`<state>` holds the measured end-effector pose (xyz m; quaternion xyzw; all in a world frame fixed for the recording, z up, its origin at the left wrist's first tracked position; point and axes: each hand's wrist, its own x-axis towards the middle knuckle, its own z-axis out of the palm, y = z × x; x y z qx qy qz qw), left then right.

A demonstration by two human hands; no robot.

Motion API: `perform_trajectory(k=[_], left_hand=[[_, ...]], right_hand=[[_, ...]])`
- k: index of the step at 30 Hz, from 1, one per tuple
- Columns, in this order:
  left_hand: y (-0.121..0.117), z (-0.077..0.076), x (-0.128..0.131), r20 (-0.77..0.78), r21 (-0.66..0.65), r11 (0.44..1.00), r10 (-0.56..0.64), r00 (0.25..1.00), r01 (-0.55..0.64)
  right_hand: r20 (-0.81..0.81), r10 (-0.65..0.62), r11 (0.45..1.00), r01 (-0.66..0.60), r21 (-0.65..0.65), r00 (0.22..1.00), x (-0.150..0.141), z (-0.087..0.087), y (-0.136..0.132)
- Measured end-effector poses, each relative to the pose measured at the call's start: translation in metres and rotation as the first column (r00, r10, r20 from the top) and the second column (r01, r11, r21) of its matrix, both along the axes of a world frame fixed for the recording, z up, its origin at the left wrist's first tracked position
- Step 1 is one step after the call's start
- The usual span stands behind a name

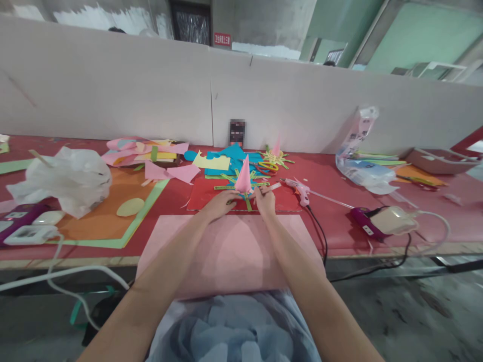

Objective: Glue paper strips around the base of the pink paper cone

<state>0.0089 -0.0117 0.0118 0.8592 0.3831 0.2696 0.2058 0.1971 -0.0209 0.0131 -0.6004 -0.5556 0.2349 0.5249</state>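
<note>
A pink paper cone (pixel 243 177) stands upright amid flat green-and-yellow patterned strips (pixel 225 187) that fan out around its base, with blue paper beneath. My left hand (pixel 222 204) is closed at the left side of the base, its fingertips against the piece. On the other side my right hand (pixel 265 201) is pinched around a pale paper strip (pixel 272 187), close to the cone's base. The exact contact of the fingertips is too small to make out. All this lies over a red board (pixel 204 198).
A pink glue gun (pixel 300 190) lies to the right, its cable hanging over the edge. Behind are scissors (pixel 269 166), blue paper (pixel 215 168) and a similar cone piece (pixel 276 150). Plastic bags (pixel 75 173), power strips (pixel 368 223) and a basket (pixel 441 160) flank the work. A phone (pixel 237 132) leans on the partition.
</note>
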Motion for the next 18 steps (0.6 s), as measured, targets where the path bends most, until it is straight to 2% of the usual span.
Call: perform_trajectory(k=[12,18], left_hand=[[0.0015,-0.0023,-0.0012,0.011,-0.015,1.000,0.004,1.000,-0.004],[-0.0006,-0.0002,-0.0009,-0.001,-0.013,1.000,0.008,1.000,-0.008]], right_hand=[[0.024,-0.014,0.999,0.015,-0.045,1.000,-0.0006,0.0014,0.0001],[-0.010,0.001,1.000,-0.001,-0.028,1.000,-0.0006,0.0027,-0.0013]])
